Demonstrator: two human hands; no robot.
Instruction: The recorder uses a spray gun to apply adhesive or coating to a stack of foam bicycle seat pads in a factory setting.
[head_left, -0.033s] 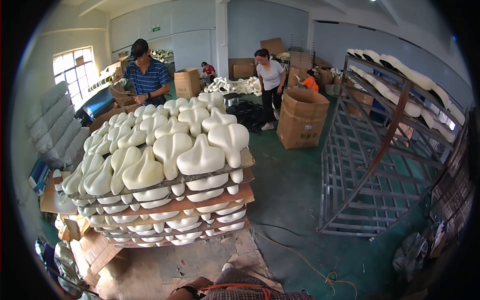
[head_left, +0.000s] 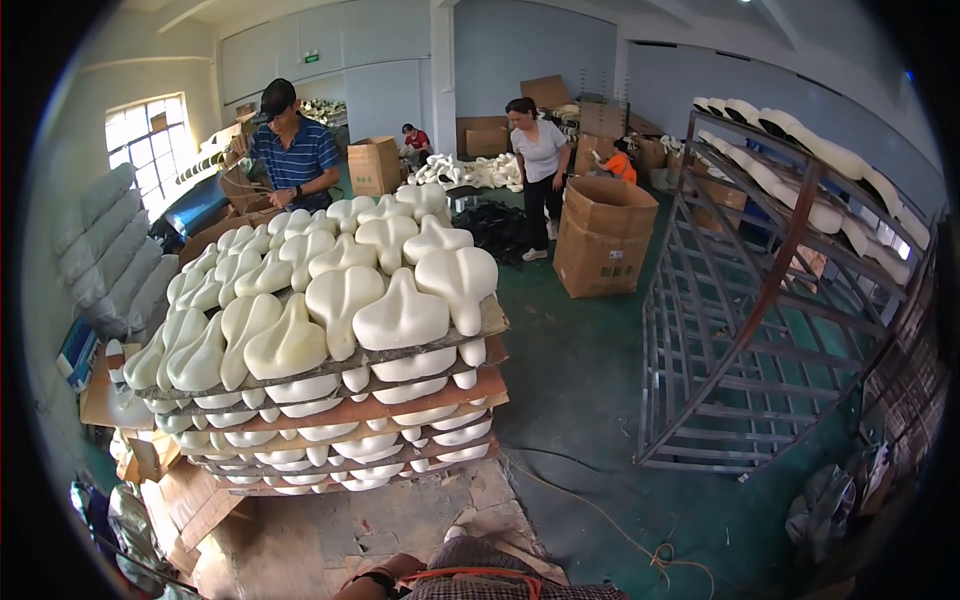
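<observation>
1. L hand [head_left: 405, 565]: at btm of view, just beside the plaid clothing [head_left: 466, 553]. Fingers mostly hidden, so can't tell if open, closed or gripping. Dark wristband [head_left: 376, 578] on that arm. R hand out of view.
2. Orange cord [head_left: 470, 571] crosses the clothing; pale shoe [head_left: 455, 533] pokes out past it.
3. Off-white saddle-shaped pads [head_left: 400, 320], well apart from L hand: rows of them cover the top board [head_left: 498, 320] from nr edge to far edge. Some jut over the nr edge; one sits by the nr R corner.
4. Lower boards [head_left: 430, 401] stacked under that, w/ more pads b/w; rounded ends show along nr edges.
5. To the R, metal rack [head_left: 700, 400], w/ long pale pieces [head_left: 788, 190] along its upper edge.
6. Co-worker in striped shirt [head_left: 310, 150] stands beyond top board's far edge; another in light top [head_left: 541, 150] is nr a tall open carton [head_left: 603, 240].
</observation>
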